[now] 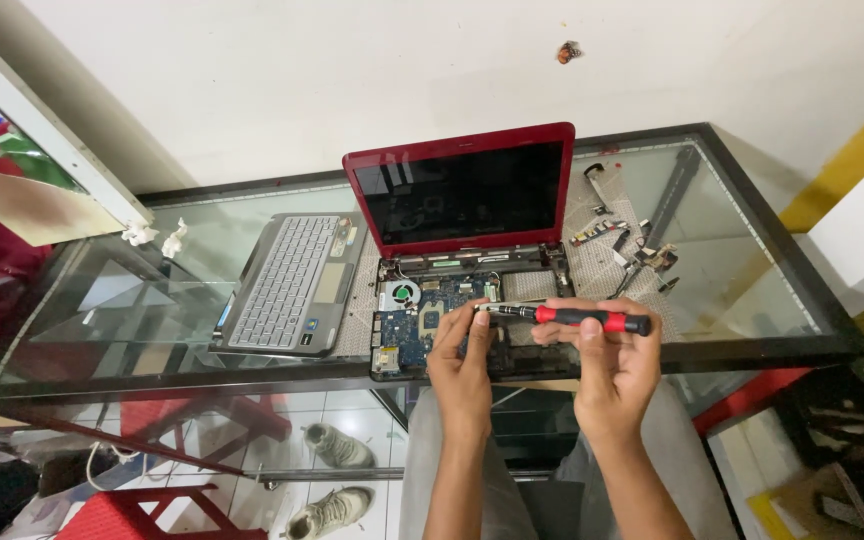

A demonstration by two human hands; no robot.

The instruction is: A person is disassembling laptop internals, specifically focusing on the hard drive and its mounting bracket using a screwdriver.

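Note:
A red laptop [462, 190] stands open on the glass table [752, 290], its base stripped so the blue circuit board [414, 320] and a small fan [400, 294] show. Both hands hover over the base's front. My right hand [612, 355] holds a red-and-black screwdriver [577, 318] level by its handle. My left hand [460, 360] pinches the screwdriver's metal tip end with thumb and fingers. The hands hide part of the board.
The removed silver keyboard panel [292, 282] lies left of the laptop. Small loose parts and cables [632, 245] lie to the right. Crumpled tissue [157, 238] sits at back left. Shoes [337, 480] and red stools [142, 510] show under the glass.

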